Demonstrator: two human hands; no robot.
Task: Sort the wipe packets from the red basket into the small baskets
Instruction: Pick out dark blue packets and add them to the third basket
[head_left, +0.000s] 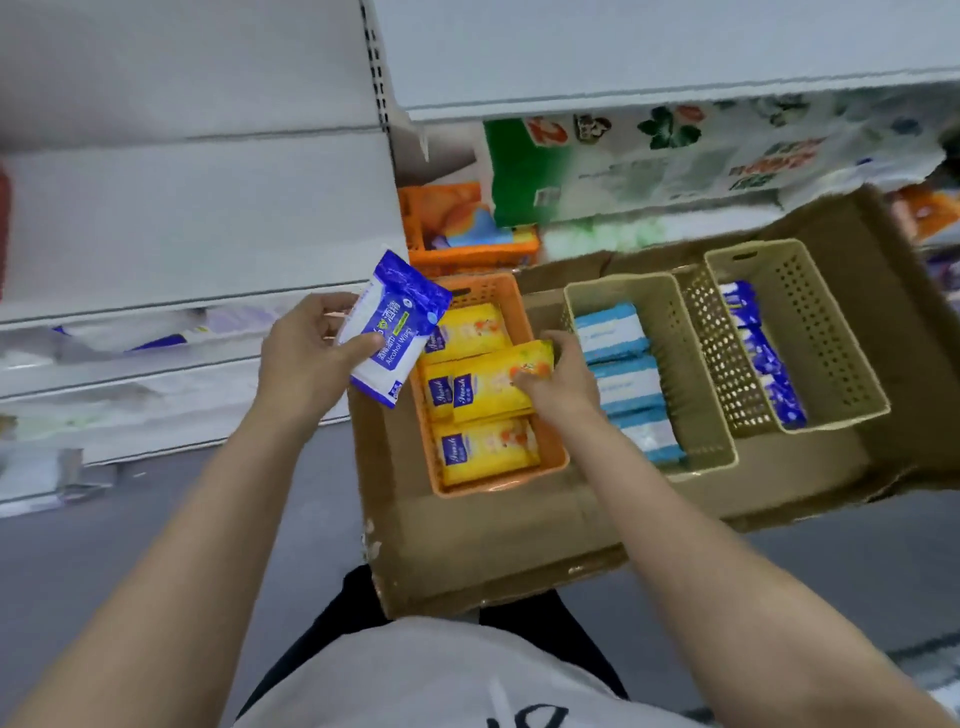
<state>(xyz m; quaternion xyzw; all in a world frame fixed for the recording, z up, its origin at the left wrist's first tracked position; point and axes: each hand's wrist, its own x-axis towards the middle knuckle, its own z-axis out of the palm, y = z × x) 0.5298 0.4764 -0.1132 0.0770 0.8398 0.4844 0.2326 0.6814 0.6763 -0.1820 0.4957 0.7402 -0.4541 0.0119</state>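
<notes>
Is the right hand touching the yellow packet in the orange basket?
Touching. Head view shows the right hand with fingers curled over the yellow packet's right end.

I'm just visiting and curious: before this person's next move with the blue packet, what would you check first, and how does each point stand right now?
1. Left hand has a firm hold on the blue alcohol wipes packet: ok, thumb pinches it.
2. Right hand is free: not ok, it holds a yellow packet over the orange basket.
3. Yellow packet matches that basket: ok, other yellow packets lie there.
4. A basket with blue packets exists: ok, the far beige basket holds them.
5. Room in that basket: ok, its right part looks bare.
6. Red basket's remaining stock: cannot tell, not in view.
</notes>
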